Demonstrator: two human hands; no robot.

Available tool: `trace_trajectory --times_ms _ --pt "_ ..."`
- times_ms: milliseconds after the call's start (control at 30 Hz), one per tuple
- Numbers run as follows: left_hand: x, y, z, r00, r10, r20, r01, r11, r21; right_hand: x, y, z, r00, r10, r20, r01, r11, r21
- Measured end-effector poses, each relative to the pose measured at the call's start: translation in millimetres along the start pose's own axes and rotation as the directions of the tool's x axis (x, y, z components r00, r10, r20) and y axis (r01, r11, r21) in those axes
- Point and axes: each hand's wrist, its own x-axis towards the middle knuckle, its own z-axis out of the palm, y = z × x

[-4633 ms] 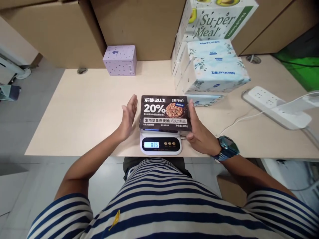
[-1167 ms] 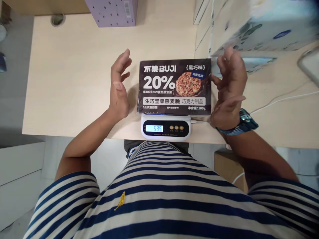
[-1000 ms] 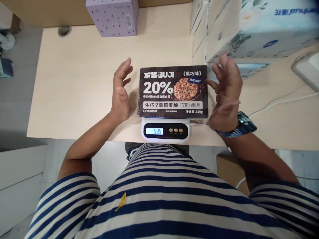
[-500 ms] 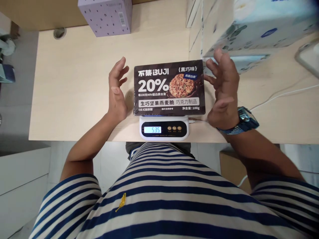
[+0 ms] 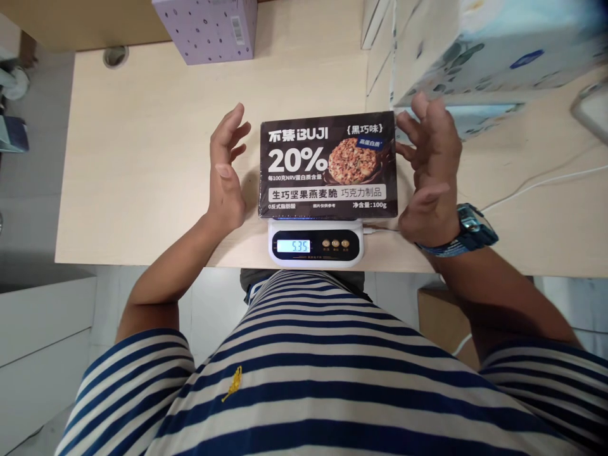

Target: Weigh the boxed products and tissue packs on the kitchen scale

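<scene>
A dark brown snack box (image 5: 327, 166) with white lettering and a picture of a nut-covered biscuit lies flat on a white digital scale (image 5: 358, 256). The scale's lit display (image 5: 293, 246) reads 5.35, and the box hides its weighing plate. To the left of the box, my left hand (image 5: 228, 174) is raised with fingers apart, not touching it. My right hand (image 5: 433, 174), wearing a blue watch (image 5: 468, 228), hovers just off the box's right side, fingers loosely curled and apart. Neither hand holds anything.
A purple patterned box (image 5: 206, 31) stands at the back of the wooden table (image 5: 142, 158). Tissue packs (image 5: 498, 63) are stacked at the right rear. A white cable (image 5: 527, 188) runs along the right side. The table's front edge lies just before my body.
The whole view has shifted slightly, with the table and box a little further right in the picture. Hands, box and the reading of 5.35 otherwise look the same.
</scene>
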Motion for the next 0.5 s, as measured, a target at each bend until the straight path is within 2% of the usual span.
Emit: trace_trajectory --times_ms 167,267,333,400,433,467,500 --pt "-6.2 17.9 3.0 0.988 -0.136 -0.076 0.131 0.989 -0.074 -0.4 4.1 1.7 1.0 0.019 0.009 -0.019 0.999 -0.029" --pt "-7.5 16.0 10.4 0.996 -0.078 -0.048 0.075 0.995 -0.059 2.0 4.1 8.8 0.999 0.04 0.026 -0.037 0.993 -0.109" --pt "1.2 11.1 10.3 0.999 -0.036 -0.009 0.036 0.998 -0.048 5.3 5.4 9.8 0.999 0.041 0.029 -0.035 0.986 -0.165" --pt "16.7 11.6 -6.1 1.0 0.006 -0.021 -0.007 0.999 -0.04 8.1 8.7 0.4 1.0 -0.009 0.029 0.016 0.971 -0.24" --pt "23.8 15.9 -23.2 0.995 0.044 -0.088 -0.047 0.998 -0.03 8.5 10.5 -9.5 0.999 -0.048 0.003 0.047 0.954 -0.296" --pt "28.0 23.1 -46.2 0.975 0.099 -0.2 -0.103 0.995 -0.013 7.7 11.9 -22.7 0.991 -0.107 -0.078 0.072 0.932 -0.354" --pt "27.7 32.4 -73.9 0.925 0.155 -0.346 -0.158 0.987 0.021 5.7 12.2 -38.2 0.957 -0.177 -0.231 0.07 0.911 -0.407"
